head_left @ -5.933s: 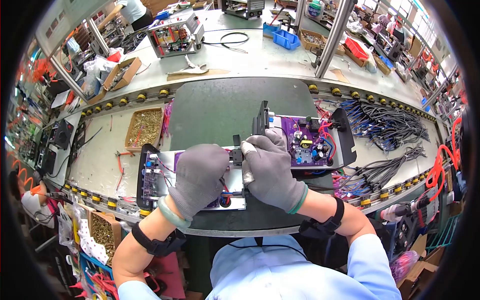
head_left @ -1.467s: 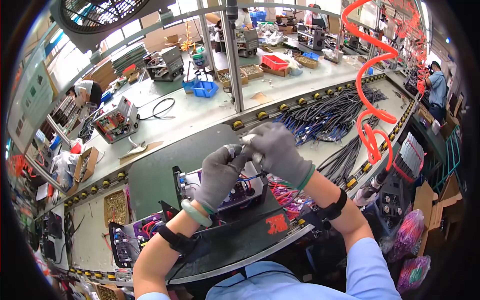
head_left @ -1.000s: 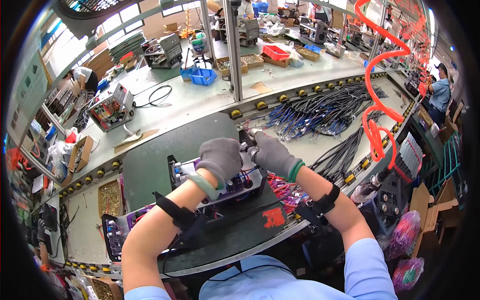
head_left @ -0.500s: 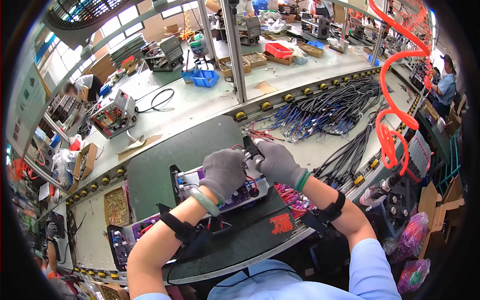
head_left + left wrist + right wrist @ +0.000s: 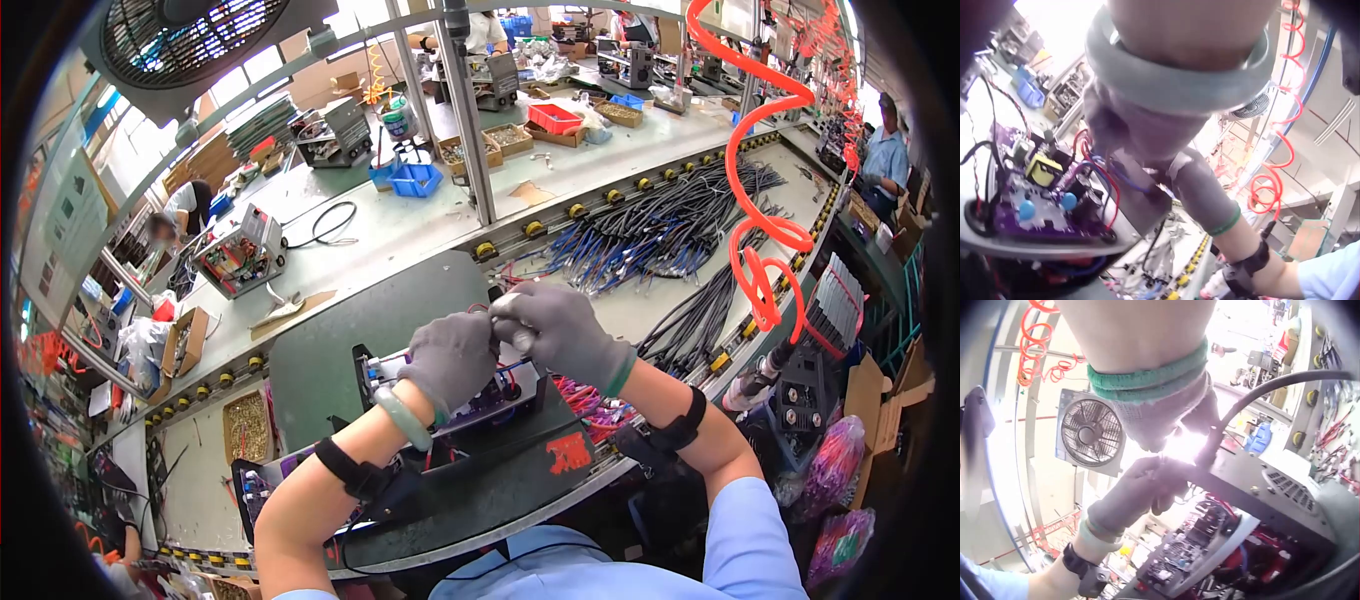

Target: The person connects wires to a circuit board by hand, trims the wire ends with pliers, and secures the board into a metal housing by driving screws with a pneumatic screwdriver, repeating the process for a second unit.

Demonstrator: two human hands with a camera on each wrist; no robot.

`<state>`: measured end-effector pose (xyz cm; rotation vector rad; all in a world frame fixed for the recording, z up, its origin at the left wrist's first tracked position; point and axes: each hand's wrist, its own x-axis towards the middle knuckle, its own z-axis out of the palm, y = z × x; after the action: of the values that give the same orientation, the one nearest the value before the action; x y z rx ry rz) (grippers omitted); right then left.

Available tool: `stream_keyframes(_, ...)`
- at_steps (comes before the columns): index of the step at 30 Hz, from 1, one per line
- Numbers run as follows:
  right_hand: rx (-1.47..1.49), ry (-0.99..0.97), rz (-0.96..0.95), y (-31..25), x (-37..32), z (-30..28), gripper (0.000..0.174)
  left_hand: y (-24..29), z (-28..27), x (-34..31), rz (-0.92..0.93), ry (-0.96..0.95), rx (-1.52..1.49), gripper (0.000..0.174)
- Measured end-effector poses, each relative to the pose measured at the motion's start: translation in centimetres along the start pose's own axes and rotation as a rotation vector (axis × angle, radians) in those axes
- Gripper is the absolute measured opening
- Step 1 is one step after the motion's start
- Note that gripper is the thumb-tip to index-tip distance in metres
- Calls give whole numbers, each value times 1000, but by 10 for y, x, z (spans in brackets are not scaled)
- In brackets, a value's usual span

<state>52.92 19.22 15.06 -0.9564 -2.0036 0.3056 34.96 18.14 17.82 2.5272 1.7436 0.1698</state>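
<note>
Two grey-gloved hands meet above an electronics unit on the dark green board (image 5: 380, 325). In the head view the left hand (image 5: 452, 358) bends its fingers at red wires, and the right hand (image 5: 562, 335) curls against its fingertips. A thick black cable (image 5: 1285, 378) runs to the right hand (image 5: 1166, 419), which pinches it beside a dark vented panel (image 5: 1260, 487); the left hand (image 5: 1125, 503) is just beneath. In the left wrist view, a purple circuit board (image 5: 1035, 200) carries red and blue wires (image 5: 1107, 172) towards the left hand (image 5: 1141, 125). Its fingertips are partly hidden.
A second unit (image 5: 255, 490) lies at the lower left, near the left forearm. A carton of small metal parts (image 5: 246, 427) stands left of the board. Black and blue cables (image 5: 650, 235) lie beyond the right hand; a red coiled hose (image 5: 745, 180) hangs at right.
Since half a second ago, the right hand has turned and risen over the left fingertips, covering the dark part seen between them. Since the oldest frame, the head view has swung right.
</note>
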Motion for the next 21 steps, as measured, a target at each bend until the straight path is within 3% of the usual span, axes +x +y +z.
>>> stream_keyframes(2, -250, -154, -86, -3, 7, 1, 18, -2, 2, 1, -1, -83, -94, 24)
stream_keyframes(3, -245, -105, -162, 6, 9, 4, 17, -5, 4, 0, 0, -82, -92, 24)
stream_keyframes(5, -129, -105, -83, 5, 13, -2, 16, -16, 11, -8, -30, 142, -943, 25)
stream_keyframes(6, -13, -112, -3, 5, 13, -3, 16, -21, 20, -8, -34, 134, -945, 25)
stream_keyframes(8, -127, -140, -84, 19, 10, 13, 12, -24, 30, -4, -59, 210, -798, 21)
stream_keyframes(9, -126, -53, -89, 29, 3, 27, 15, -20, 28, -6, -68, 266, -489, 16)
stream_keyframes(10, -126, 35, -93, 27, 1, 33, 19, -21, 31, -4, -69, 263, -492, 16)
stream_keyframes(11, -130, 7, 153, 24, 0, 35, 24, -22, 35, -1, 22, 292, -255, 14)
stream_keyframes(12, -135, 0, 150, 22, 2, 31, 24, -22, 38, 3, 108, 321, -18, 12)
stream_keyframes(14, -90, -269, 460, 19, 4, 26, 26, -20, 38, 8, 97, 296, -16, 9)
stream_keyframes(15, -157, -372, 504, 18, 10, 24, 21, -19, 38, 10, 89, 280, -7, 7)
stream_keyframes(21, -109, -311, 432, 27, 5, 31, 20, -23, 30, 11, 171, 176, 19, 2)
